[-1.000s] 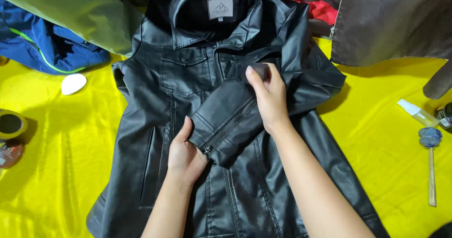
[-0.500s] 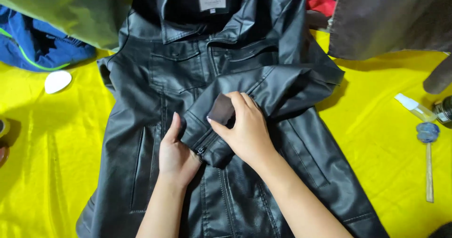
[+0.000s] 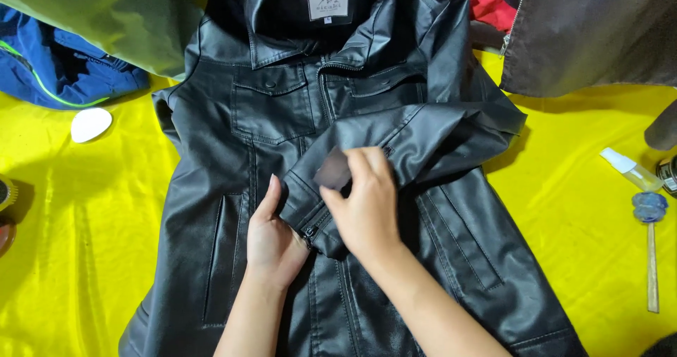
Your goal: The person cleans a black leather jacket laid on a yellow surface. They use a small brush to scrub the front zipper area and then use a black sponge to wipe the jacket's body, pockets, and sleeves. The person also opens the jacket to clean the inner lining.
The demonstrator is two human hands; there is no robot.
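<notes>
Black leather jacket (image 3: 268,117), laid flat, front up, on yellow cloth (image 3: 564,209); one sleeve folded across the chest. Left hand (image 3: 271,240) flat, pinning the cuff (image 3: 303,212); right hand (image 3: 363,205) pinches a small grey pad (image 3: 333,170) against the sleeve. Material looks supple, smooth, probably slippery and fairly heavy; best gripped at cuff or seams.

Black jacket (image 3: 282,117): leather-look, smooth, soft sheen, fine creases at the folded sleeve (image 3: 423,135). Metal zip teeth at the cuff, woven cloth label (image 3: 328,1) in the collar. Right hand (image 3: 363,202) presses a small grey pad (image 3: 333,169) on the sleeve, blurred, possibly cloth or foam. Table cover (image 3: 84,258): yellow cloth, matt, lightly wrinkled. Blue jacket (image 3: 56,68) looks like matt synthetic fabric. Spray bottle (image 3: 630,170): clear glossy plastic. Brush (image 3: 651,258): pale wooden handle, matt.
</notes>
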